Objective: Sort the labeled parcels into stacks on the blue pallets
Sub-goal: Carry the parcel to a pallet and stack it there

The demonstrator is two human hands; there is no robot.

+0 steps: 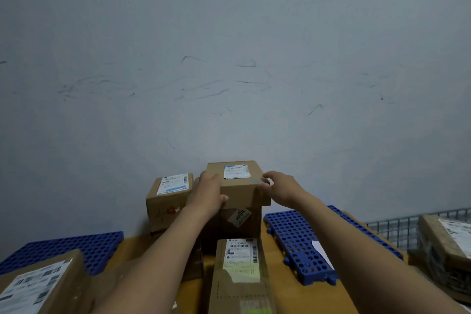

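A brown labeled parcel (238, 185) sits on top of a darker box (239, 222) marked with a tilted sticker, at the back against the wall. My left hand (207, 191) grips its left front corner, thumb on the front face. My right hand (276, 186) holds its right edge. To the left stands another labeled parcel (168, 199). A long labeled parcel (240, 273) lies in front, between my forearms. A blue pallet (298, 239) lies at the right, and another blue pallet (66, 247) at the left.
A large labeled box (35, 285) rests on the left pallet's near end. A wire basket (397, 229) with wrapped parcels (446, 245) stands at the far right. A white slip (322, 252) lies on the right pallet. The wall (229, 84) rises right behind the stack.
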